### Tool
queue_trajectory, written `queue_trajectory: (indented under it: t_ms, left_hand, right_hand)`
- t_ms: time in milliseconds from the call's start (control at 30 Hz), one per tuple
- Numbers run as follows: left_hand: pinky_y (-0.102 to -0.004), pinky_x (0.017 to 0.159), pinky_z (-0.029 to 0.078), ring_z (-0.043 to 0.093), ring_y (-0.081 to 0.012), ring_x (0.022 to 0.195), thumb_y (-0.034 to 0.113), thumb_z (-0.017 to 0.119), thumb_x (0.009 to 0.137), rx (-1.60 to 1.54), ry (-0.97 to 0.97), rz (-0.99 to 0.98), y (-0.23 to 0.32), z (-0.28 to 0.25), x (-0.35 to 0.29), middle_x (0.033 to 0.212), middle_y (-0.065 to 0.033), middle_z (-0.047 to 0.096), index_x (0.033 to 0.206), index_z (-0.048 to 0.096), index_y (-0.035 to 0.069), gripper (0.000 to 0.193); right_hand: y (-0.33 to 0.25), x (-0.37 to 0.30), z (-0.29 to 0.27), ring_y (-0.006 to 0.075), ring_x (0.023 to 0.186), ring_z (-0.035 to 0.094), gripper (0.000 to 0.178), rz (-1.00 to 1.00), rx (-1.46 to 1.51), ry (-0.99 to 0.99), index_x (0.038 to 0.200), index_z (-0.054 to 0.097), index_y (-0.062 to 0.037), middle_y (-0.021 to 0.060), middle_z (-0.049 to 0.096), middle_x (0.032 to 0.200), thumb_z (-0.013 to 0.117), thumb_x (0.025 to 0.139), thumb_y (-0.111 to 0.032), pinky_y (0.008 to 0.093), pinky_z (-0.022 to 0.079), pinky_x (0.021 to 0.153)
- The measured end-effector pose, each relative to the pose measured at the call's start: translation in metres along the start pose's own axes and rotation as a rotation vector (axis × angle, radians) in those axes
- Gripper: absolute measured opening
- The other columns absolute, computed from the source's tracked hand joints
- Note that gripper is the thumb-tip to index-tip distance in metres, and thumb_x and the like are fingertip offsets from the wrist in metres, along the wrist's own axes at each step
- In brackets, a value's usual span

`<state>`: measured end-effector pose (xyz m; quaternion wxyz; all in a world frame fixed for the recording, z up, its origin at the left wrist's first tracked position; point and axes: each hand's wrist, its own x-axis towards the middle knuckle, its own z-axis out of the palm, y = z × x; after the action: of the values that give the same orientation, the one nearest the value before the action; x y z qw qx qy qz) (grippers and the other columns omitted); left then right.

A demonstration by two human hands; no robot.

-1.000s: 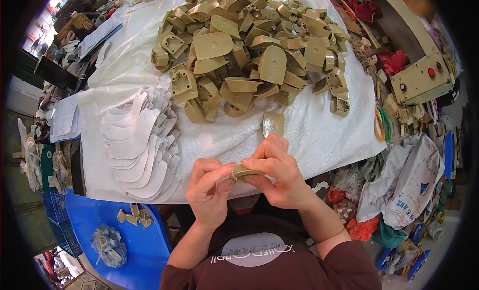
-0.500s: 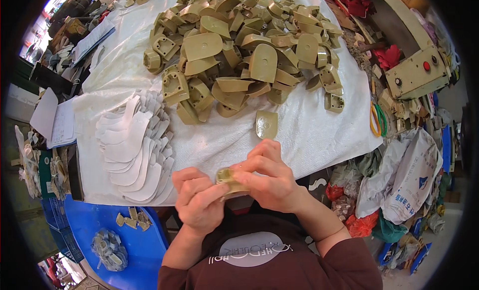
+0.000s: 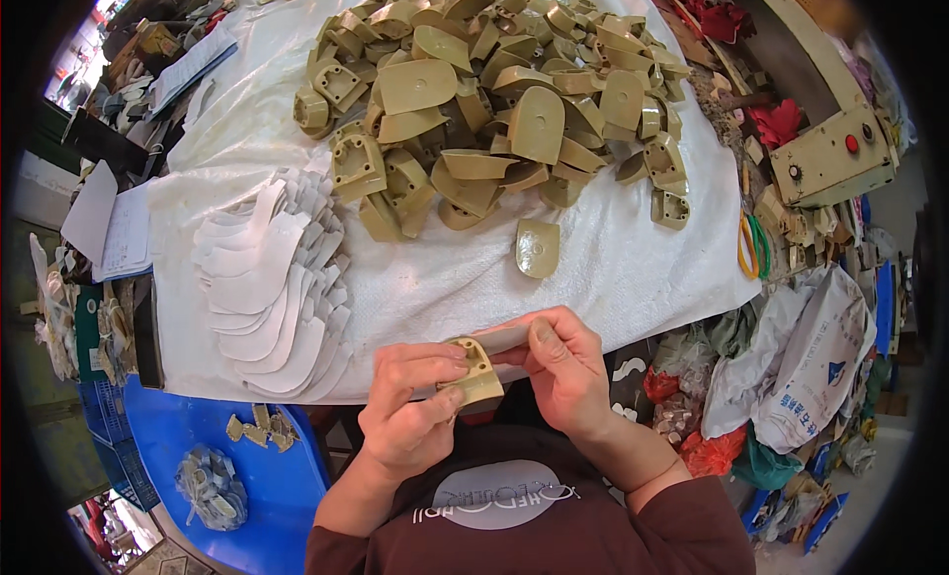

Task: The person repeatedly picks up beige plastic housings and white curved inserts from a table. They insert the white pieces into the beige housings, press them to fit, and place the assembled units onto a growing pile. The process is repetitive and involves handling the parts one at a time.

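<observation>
In front of my chest, my left hand [image 3: 407, 409] grips a khaki shoe heel [image 3: 482, 379] between thumb and fingers. The heel's hollow face, with small holes in it, is turned upward. My right hand [image 3: 571, 377] pinches a thin greyish flat strip [image 3: 502, 340] that reaches across to the heel's far edge. Whether the strip touches the heel I cannot tell. A single khaki heel [image 3: 537, 249] lies on the white sheet just beyond my hands. Further off is a big heap of similar heels [image 3: 465, 110].
Overlapping white cut-out pieces [image 3: 262, 268] lie on the white sheet [image 3: 435, 278] at the left. A blue stool-like surface [image 3: 277, 506] at lower left carries a bagged bundle [image 3: 213, 488] and khaki scraps [image 3: 262, 427]. A control box [image 3: 835, 165] and plastic bags [image 3: 816, 367] crowd the right.
My right hand has moved away from the heel toward the right, and the greyish strip now shows in it. The heel in my left hand has turned, showing more of its hollow face.
</observation>
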<state>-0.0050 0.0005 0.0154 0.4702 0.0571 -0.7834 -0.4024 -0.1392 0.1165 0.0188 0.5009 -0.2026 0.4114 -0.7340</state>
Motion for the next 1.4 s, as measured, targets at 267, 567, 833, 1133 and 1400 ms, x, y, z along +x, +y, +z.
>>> queue_trajectory:
  t_ms: [267, 567, 833, 1133, 1400]
  left_hand:
    - [-0.0325, 0.055, 0.034, 0.057, -0.0240, 0.070, 0.003, 0.066, 0.058, 0.494, -0.148, 0.131, 0.010, 0.011, 0.017, 0.086, -0.0080, 0.054, 0.078, 0.054, 0.006, 0.024]
    - [-0.0353, 0.066, 0.047, 0.061, -0.0299, 0.080, -0.014, 0.068, 0.058, 0.057, -0.031, -0.116, -0.003, 0.005, 0.006, 0.090, -0.0129, 0.060, 0.081, 0.053, 0.003, 0.033]
    - [-0.0324, 0.065, 0.050, 0.062, -0.0267, 0.078, -0.011, 0.069, 0.066, 0.062, -0.192, 0.003, -0.005, 0.003, 0.006, 0.088, -0.0130, 0.061, 0.081, 0.051, 0.003, 0.028]
    - [-0.0274, 0.067, 0.049, 0.059, -0.0161, 0.079, -0.005, 0.067, 0.080, -0.286, 0.092, -0.450, 0.003, 0.016, -0.006, 0.092, -0.0140, 0.062, 0.088, 0.053, 0.001, 0.017]
    - [-0.0286, 0.070, 0.050, 0.061, -0.0175, 0.082, -0.003, 0.067, 0.081, -0.317, 0.123, -0.642, 0.012, 0.025, 0.004, 0.093, -0.0151, 0.063, 0.087, 0.056, 0.000, 0.013]
  right_hand:
    - [0.000, -0.004, 0.014, 0.0227, 0.105, 0.061, 0.030, -0.086, -0.273, 0.020, 0.116, 0.051, 0.0059, 0.0195, 0.058, 0.120, 0.040, 0.101, -0.018, 0.0339, 0.050, 0.091]
    - [-0.009, 0.025, -0.012, 0.0191, 0.098, 0.063, 0.036, -0.084, -0.454, -0.256, 0.118, 0.054, 0.0039, 0.0134, 0.062, 0.113, 0.059, 0.093, -0.021, 0.0318, 0.050, 0.086]
    - [-0.022, 0.041, -0.020, 0.0173, 0.093, 0.064, 0.032, 0.054, -0.480, -0.374, 0.111, 0.057, 0.0023, 0.0120, 0.065, 0.100, 0.069, 0.082, -0.004, 0.0309, 0.051, 0.086]
    - [-0.005, 0.036, -0.023, 0.0221, 0.098, 0.055, 0.024, -0.408, -0.631, -0.375, 0.111, 0.058, -0.0050, 0.0115, 0.062, 0.111, 0.062, 0.088, -0.011, 0.0344, 0.044, 0.086]
    - [0.001, 0.028, -0.005, 0.0262, 0.087, 0.045, 0.013, -0.451, -0.718, -0.116, 0.094, 0.055, -0.0078, 0.0065, 0.055, 0.096, 0.063, 0.084, -0.011, 0.0373, 0.039, 0.079]
